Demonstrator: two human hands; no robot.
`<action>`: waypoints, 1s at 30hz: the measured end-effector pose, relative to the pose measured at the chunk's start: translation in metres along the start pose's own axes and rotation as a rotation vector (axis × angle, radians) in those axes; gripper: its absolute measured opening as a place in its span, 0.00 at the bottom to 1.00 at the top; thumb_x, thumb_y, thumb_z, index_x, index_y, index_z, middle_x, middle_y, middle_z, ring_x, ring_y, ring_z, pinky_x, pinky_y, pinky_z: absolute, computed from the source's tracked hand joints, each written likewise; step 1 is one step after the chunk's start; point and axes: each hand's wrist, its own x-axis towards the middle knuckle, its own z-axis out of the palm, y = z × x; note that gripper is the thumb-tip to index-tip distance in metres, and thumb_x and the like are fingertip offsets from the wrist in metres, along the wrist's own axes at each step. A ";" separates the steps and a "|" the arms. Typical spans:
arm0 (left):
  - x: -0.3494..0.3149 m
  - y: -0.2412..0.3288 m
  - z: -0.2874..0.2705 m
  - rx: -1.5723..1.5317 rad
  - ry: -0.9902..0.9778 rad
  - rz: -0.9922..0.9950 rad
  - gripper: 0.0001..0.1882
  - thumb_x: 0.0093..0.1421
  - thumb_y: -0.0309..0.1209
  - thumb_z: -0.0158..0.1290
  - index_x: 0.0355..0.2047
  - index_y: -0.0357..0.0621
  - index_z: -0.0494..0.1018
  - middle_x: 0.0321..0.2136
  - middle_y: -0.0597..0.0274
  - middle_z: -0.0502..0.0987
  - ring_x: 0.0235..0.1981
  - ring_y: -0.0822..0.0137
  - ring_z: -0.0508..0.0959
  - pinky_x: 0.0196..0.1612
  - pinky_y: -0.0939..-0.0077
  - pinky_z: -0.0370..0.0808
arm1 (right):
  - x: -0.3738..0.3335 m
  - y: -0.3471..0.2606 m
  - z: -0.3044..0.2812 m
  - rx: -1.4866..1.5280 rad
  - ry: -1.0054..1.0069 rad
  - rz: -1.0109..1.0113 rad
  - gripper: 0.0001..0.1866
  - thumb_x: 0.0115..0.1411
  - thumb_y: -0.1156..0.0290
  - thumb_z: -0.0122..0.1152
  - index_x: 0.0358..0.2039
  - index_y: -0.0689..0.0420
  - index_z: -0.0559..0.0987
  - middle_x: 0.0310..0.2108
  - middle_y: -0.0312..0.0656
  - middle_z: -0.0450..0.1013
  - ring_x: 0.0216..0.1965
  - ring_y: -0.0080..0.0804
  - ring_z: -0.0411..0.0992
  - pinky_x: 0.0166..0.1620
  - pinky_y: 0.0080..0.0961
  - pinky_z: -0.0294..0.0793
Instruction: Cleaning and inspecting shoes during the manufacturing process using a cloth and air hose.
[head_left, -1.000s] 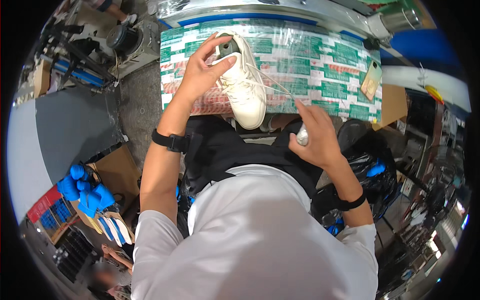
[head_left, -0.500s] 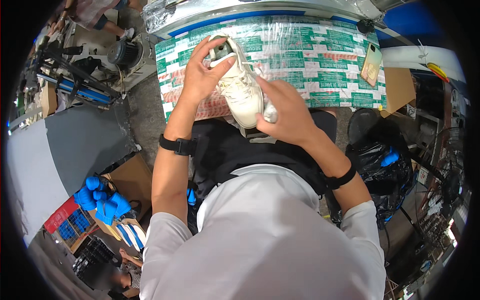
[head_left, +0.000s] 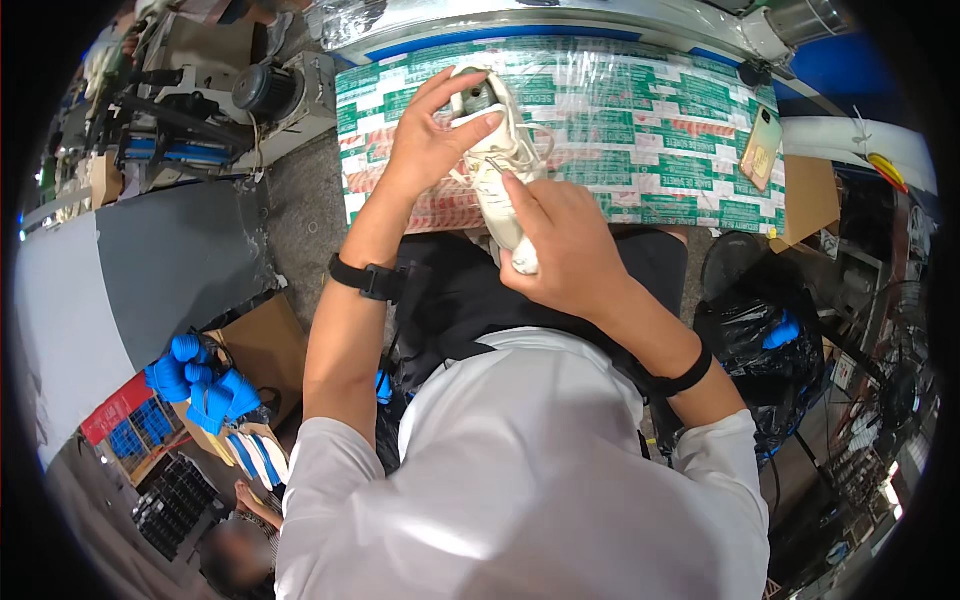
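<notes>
Glossy film-wrapped tabletop (head_left: 650, 185), smooth cream shoe (head_left: 498, 218), left hand (head_left: 425, 145) round its collar (head_left: 507, 97), right hand (head_left: 570, 242) round a whitish lump (head_left: 525, 259).

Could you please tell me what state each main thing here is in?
Cream shoe: toe toward the person, held at its opening.
Laces: threaded, loosely looped; whether tied is unclear.
Left hand: fingers gripping the shoe.
Right hand: curled around a whitish object, one finger extended toward the laces.
Phone: lying on the tabletop.
Tabletop: covered in green-and-white patterned material.
Left wristband: fastened.

Grey floor (head_left: 305, 215); green-white taped tabletop (head_left: 640, 150); grey panel (head_left: 180, 270) at left.
</notes>
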 end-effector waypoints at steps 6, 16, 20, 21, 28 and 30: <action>0.001 0.002 0.005 -0.002 0.005 -0.012 0.33 0.61 0.44 0.78 0.66 0.56 0.83 0.77 0.39 0.65 0.80 0.46 0.64 0.76 0.49 0.70 | 0.016 0.000 0.037 -0.075 -0.018 0.041 0.42 0.52 0.64 0.77 0.66 0.70 0.76 0.45 0.52 0.74 0.45 0.55 0.75 0.50 0.49 0.75; 0.000 -0.012 -0.003 0.017 0.017 0.061 0.33 0.57 0.43 0.81 0.63 0.60 0.85 0.77 0.41 0.65 0.78 0.46 0.67 0.72 0.53 0.74 | -0.028 -0.011 -0.005 0.170 -0.078 0.134 0.43 0.51 0.68 0.77 0.68 0.69 0.75 0.49 0.56 0.76 0.48 0.58 0.76 0.54 0.48 0.78; -0.001 -0.009 0.001 0.006 -0.003 0.025 0.33 0.62 0.42 0.77 0.66 0.55 0.83 0.77 0.39 0.66 0.80 0.47 0.64 0.77 0.50 0.66 | -0.007 -0.005 0.022 0.061 -0.044 0.085 0.42 0.53 0.64 0.76 0.66 0.71 0.75 0.45 0.54 0.73 0.45 0.55 0.74 0.50 0.51 0.74; 0.001 -0.006 -0.001 0.011 -0.005 0.036 0.33 0.62 0.42 0.77 0.67 0.55 0.83 0.77 0.39 0.66 0.80 0.47 0.64 0.77 0.50 0.67 | 0.000 -0.003 0.026 -0.020 0.002 0.034 0.43 0.53 0.63 0.76 0.66 0.71 0.74 0.44 0.53 0.73 0.44 0.54 0.74 0.49 0.51 0.74; 0.001 -0.008 0.000 -0.002 0.020 0.036 0.33 0.60 0.42 0.79 0.65 0.58 0.84 0.76 0.40 0.66 0.79 0.48 0.65 0.75 0.51 0.70 | 0.013 -0.011 0.009 0.048 -0.166 0.107 0.38 0.53 0.61 0.75 0.59 0.72 0.76 0.42 0.55 0.75 0.44 0.56 0.75 0.50 0.50 0.75; 0.000 -0.008 -0.002 0.008 0.026 0.039 0.33 0.58 0.42 0.80 0.64 0.60 0.85 0.76 0.43 0.66 0.78 0.48 0.66 0.73 0.52 0.73 | 0.000 -0.014 0.000 0.094 -0.210 0.136 0.39 0.54 0.62 0.75 0.61 0.73 0.77 0.42 0.54 0.74 0.44 0.55 0.75 0.50 0.49 0.76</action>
